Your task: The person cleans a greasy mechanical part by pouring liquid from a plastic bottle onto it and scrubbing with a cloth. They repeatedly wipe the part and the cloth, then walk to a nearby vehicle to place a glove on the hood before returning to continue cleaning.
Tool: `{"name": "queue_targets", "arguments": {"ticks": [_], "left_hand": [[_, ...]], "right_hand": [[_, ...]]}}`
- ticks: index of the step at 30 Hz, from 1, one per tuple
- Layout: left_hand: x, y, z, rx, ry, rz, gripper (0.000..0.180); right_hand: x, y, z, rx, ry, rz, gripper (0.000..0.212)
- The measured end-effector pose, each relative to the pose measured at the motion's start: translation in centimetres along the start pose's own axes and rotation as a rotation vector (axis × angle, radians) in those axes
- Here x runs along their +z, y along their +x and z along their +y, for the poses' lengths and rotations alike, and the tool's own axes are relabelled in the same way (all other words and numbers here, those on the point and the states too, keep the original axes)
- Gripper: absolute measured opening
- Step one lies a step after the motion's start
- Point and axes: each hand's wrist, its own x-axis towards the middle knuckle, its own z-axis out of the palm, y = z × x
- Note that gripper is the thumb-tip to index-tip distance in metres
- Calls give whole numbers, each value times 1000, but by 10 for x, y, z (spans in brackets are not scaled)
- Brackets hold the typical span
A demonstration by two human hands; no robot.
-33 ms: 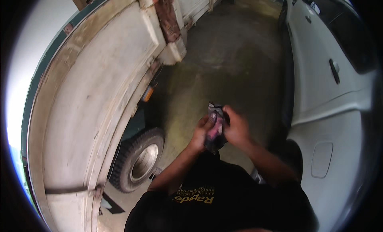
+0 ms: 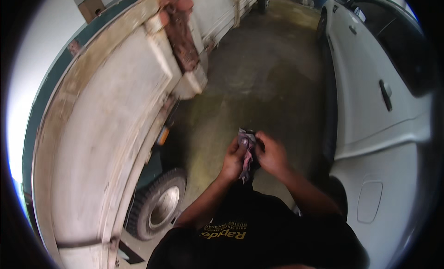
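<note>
In front of my body I hold a crumpled rag (image 2: 248, 151), dark grey with pink patches and stained. My left hand (image 2: 233, 161) grips it from the left, thumb pressed on its upper part. On the other side, the bent fingers of my right hand (image 2: 272, 154) are closed at the rag's upper right edge. A narrow twisted end of the cloth hangs below the hands. The fingertips behind the cloth are hidden.
To the left runs a truck's worn, whitish cargo side (image 2: 106, 116), with a wheel (image 2: 164, 204) and an orange lamp (image 2: 163, 135) beneath. A pale car (image 2: 365, 121) stands close on the right. Between them lies a stained concrete floor (image 2: 259, 70).
The rag is bunched narrower, with its lower end hanging as a twisted tail. My hands sit slightly lower in the view, and the surroundings have shifted a little as my head moved.
</note>
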Motion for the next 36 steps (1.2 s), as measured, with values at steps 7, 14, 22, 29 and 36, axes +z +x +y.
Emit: {"name": "queue_targets", "arguments": {"ticks": [7, 14, 22, 29, 36], "left_hand": [[101, 301, 32, 88, -116, 65, 30], [162, 615, 7, 216, 83, 67, 36], [156, 875, 107, 250, -38, 277, 37], [142, 1035, 114, 408, 2, 464, 28], [58, 1142, 139, -9, -92, 547, 36]], "right_hand": [[-96, 238, 103, 34, -178, 327, 52], [-177, 487, 234, -229, -363, 113, 51], [-305, 768, 268, -428, 0, -393, 42], [-233, 925, 323, -435, 251, -238, 56], [-446, 1228, 301, -414, 69, -334, 36]]}}
